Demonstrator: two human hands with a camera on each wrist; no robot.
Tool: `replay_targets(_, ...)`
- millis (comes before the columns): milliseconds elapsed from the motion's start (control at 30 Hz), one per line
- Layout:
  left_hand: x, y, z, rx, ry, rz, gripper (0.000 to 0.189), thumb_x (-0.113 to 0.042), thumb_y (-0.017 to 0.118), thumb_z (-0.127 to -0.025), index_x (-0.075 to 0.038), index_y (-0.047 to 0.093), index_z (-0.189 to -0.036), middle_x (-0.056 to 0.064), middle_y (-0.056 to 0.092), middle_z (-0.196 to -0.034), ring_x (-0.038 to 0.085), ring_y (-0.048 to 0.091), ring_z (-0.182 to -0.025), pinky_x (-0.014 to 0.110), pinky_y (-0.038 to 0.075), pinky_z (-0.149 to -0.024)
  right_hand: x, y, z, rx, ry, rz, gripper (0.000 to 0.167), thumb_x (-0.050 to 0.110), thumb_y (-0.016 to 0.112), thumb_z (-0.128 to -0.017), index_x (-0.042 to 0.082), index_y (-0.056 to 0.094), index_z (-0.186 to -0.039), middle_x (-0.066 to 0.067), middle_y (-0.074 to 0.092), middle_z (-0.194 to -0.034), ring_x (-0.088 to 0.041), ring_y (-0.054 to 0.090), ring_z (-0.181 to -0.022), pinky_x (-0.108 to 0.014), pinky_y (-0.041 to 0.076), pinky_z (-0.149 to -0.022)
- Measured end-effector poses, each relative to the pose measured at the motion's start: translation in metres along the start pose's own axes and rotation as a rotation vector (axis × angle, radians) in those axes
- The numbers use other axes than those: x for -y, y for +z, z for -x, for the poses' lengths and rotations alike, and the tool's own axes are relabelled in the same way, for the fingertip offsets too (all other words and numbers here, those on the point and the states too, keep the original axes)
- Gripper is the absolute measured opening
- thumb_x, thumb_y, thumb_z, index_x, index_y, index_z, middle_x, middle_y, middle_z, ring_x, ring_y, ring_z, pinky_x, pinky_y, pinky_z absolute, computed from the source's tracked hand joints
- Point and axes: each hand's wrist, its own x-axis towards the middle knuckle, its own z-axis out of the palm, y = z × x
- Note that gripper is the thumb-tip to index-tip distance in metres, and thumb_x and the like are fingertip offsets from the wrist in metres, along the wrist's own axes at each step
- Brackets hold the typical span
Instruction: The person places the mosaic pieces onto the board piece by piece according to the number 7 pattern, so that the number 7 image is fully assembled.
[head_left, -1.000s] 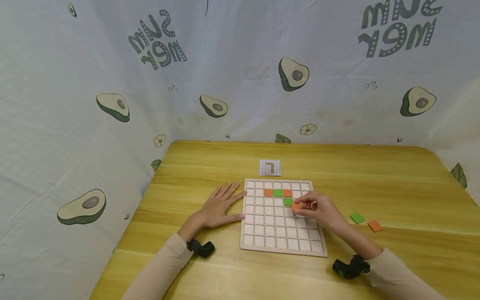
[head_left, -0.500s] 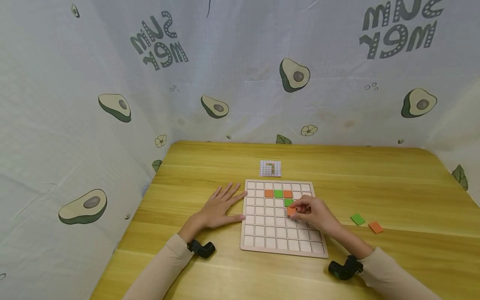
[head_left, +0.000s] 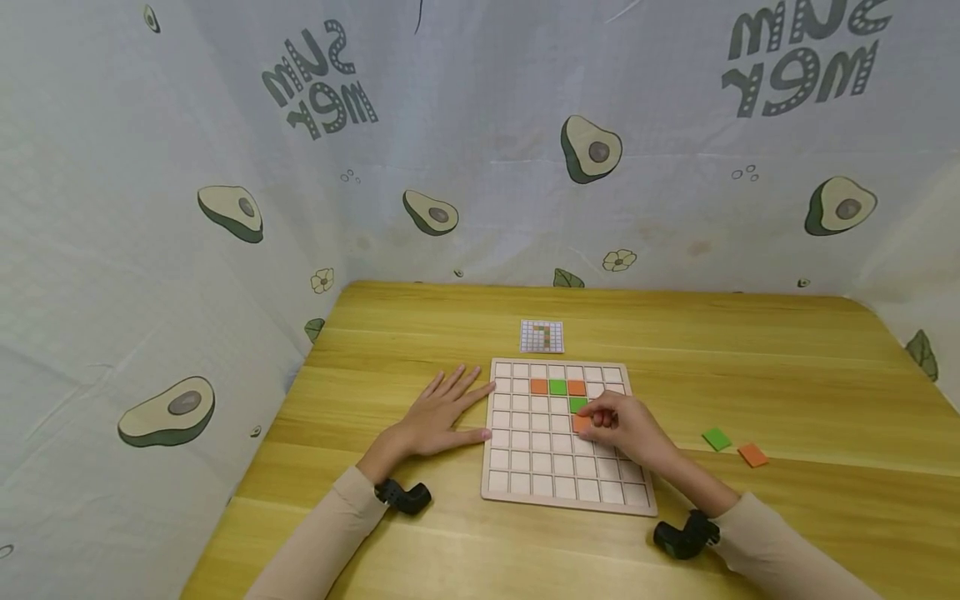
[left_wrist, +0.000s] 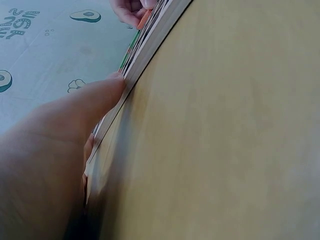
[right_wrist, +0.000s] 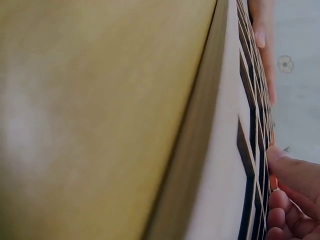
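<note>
2 sleeves, left (head_left: 322,533) and right (head_left: 795,550), extend over the near side of the worktop (head_left: 450,550). 1 black device is worn at each wrist. The board (head_left: 519,461) lies flat between the arms and carries a 7 x 7 grid of square cells. To its right, 2 loose tiles rest near each other: 1 orange (head_left: 753,455), 1 green (head_left: 716,438).

The left hand (head_left: 435,419) lies palm down, fingers spread, with thumb and index finger touching the board's left edge. The right hand (head_left: 626,425) pinches 1 orange tile (head_left: 581,423) between thumb and index finger at row 4, column 5, counted from the far left corner; full seating cannot be told.

Beyond it, row 3 holds 1 green tile (head_left: 577,405); row 2 holds 3: orange, green, orange. A card (head_left: 542,337) printed with a coloured grid lies beyond the board. Avocado-print cloth (head_left: 487,100) hangs behind.
</note>
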Motion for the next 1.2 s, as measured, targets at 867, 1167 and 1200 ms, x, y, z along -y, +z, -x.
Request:
replay_targets(867, -0.001, -0.001, 0.000, 0.010, -0.003, 0.000, 0.080, -0.071, 0.038, -0.096, -0.033, 0.014, -0.161, 0.003, 0.002, -0.167, 0.025, -0.006, -0.152, 0.048, -0.006, -0.120, 0.000, -0.041, 0.012, -0.042, -0.002, -0.016, 0.025, 0.007, 0.081, -0.084, -0.002, 0.074, -0.106, -0.001, 0.056, -0.079, -0.011, 0.048, -0.071, -0.022, 0.042, -0.059)
replay_targets(1167, -0.002, -0.001, 0.000, 0.010, -0.012, -0.003, 0.080, -0.072, 0.037, -0.096, -0.034, 0.013, -0.161, 0.003, 0.001, -0.167, 0.024, -0.006, -0.152, 0.046, -0.007, -0.120, -0.006, -0.069, 0.031, -0.120, -0.014, 0.029, 0.024, 0.005, 0.079, -0.085, -0.004, 0.074, -0.107, 0.000, 0.058, -0.081, -0.011, 0.048, -0.070, -0.023, 0.040, -0.055)
replay_targets(1200, -0.002, -0.001, 0.000, 0.008, -0.011, -0.001, 0.080, -0.072, 0.037, -0.096, -0.033, 0.014, -0.161, 0.003, 0.002, -0.167, 0.025, -0.006, -0.152, 0.046, -0.006, -0.120, -0.007, -0.072, 0.033, -0.127, -0.011, 0.037, 0.024, 0.005, 0.079, -0.086, -0.004, 0.074, -0.107, 0.000, 0.058, -0.081, -0.011, 0.048, -0.070, -0.023, 0.040, -0.056)
